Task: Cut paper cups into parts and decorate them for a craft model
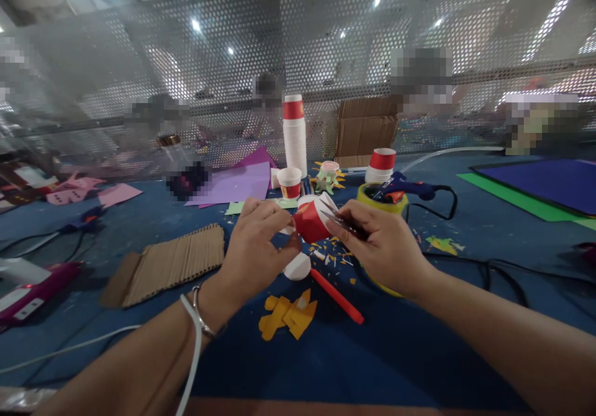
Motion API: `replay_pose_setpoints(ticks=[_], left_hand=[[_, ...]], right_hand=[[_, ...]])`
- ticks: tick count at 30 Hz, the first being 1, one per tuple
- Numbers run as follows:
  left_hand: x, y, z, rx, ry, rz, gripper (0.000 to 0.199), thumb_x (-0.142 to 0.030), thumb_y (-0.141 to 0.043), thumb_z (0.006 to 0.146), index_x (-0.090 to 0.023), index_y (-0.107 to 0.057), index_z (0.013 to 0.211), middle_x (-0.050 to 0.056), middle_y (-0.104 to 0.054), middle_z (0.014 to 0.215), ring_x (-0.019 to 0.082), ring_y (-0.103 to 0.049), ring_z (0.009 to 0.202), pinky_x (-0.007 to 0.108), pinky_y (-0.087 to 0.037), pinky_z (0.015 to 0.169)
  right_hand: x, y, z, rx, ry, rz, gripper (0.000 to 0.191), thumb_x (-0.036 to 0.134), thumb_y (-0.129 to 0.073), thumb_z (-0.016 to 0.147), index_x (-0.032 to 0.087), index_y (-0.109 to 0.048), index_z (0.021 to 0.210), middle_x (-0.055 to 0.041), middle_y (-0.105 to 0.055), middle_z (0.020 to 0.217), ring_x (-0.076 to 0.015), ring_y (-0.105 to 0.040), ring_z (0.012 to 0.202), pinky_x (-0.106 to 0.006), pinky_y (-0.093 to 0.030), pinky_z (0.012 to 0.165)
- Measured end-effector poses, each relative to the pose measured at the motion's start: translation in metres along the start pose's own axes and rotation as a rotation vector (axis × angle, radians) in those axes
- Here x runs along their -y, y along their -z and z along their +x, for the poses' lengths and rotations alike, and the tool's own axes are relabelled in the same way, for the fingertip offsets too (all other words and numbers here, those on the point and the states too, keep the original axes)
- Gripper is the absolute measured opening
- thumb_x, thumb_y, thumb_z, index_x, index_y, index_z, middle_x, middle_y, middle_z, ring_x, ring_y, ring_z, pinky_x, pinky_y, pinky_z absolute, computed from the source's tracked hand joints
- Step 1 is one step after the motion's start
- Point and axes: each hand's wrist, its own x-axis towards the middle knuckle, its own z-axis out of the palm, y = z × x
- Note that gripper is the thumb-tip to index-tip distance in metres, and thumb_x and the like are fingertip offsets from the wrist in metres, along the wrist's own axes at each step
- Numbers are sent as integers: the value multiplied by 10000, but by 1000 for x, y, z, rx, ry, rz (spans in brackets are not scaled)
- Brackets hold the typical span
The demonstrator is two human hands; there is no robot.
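Between my hands is a red and white paper cup (313,222), tilted, with part of its wall bent outward. My left hand (261,242) pinches its left edge between thumb and fingers. My right hand (379,242) is closed around scissors (342,220), whose blades reach to the cup's right side. Below the cup lie a white paper disc (297,267), a red marker (338,297) and yellow-orange paper cutouts (287,316). Small paper scraps (333,254) are scattered on the blue table around them.
Behind stand a tall stack of paper cups (294,140), another cup (289,183) and a decorated cup (328,177). A blue glue gun (405,186) rests on a yellow roll (372,198) beside my right hand. Corrugated cardboard (174,267) lies left; cables cross both sides.
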Motion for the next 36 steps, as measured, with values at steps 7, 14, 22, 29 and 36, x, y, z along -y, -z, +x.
replay_pose_setpoints(ticks=[7,14,22,29,36], left_hand=[[0,2,3,70,-95,302,112,-185,-621,831,-241,-621,735,52,-643,822,262,-433,838,397,-301,767],[1,2,5,60,-84,287,101,-203,-648,818,-256,-629,734,55,-631,829,280,-443,872,439,-293,829],[-2,6,8,253,-127,184,132,-115,-643,707,-246,-665,705,50,-610,800,302,-481,963,457,-301,895],[-1,22,4,327,29,-357,193,-183,-652,680,-234,-550,524,0,-528,567,200,-434,675,361,-344,709],[-4,15,3,285,551,-824,199,-192,-619,608,-216,-497,452,-17,-412,528,118,-340,526,246,-235,480]], right_hand=[[3,-7,-1,27,-23,8,214,274,-554,932,204,-495,739,44,-461,633,-112,-405,593,-258,-347,563],[3,-6,1,20,-37,15,258,327,-537,942,211,-484,718,37,-468,628,-121,-415,589,-274,-354,567],[6,-6,-3,114,-24,-31,230,286,-540,919,214,-468,713,36,-471,634,-117,-412,579,-267,-330,547],[10,-5,-1,210,-63,82,272,355,-544,945,209,-506,720,20,-501,664,-128,-432,611,-267,-359,555],[4,-3,5,176,-69,129,249,364,-555,931,214,-526,734,16,-530,661,-138,-464,614,-268,-394,569]])
